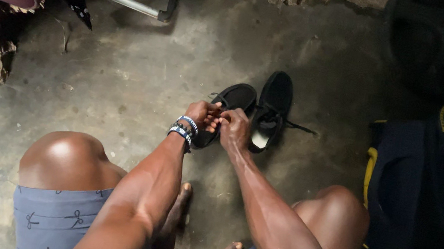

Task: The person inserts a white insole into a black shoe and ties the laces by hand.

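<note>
1. A black shoe (pixel 232 103) is being worked on at its lace area by both hands, which are brought together over the near part of its opening.
2. The left hand (pixel 203 114) is pinched shut on something thin at the shoe's front, most likely the lace; beaded bands (pixel 184 129) are worn on that wrist.
3. The right hand (pixel 235 130) is likewise closed with its fingertips meeting those of the left, so that the two hands touch; whether a lace end is gripped in it cannot be told, as the fingers hide it.
4. The step in hand is judged to be the threading or tying of the lace on this shoe. A steady pull on the lace and a firm hold of the shoe would be called for next, since the shoe is tilted up off the floor (pixel 139 73) at the near end.
5. The shoe lies directly under and just beyond the fingertips, between the two bare knees.
6. A second black shoe (pixel 271 110) is set just beside the first, on its right, with a loose lace (pixel 298 126) trailing to the right.
7. A dark bag with yellow trim (pixel 405 187) is seen well to the right.
</note>
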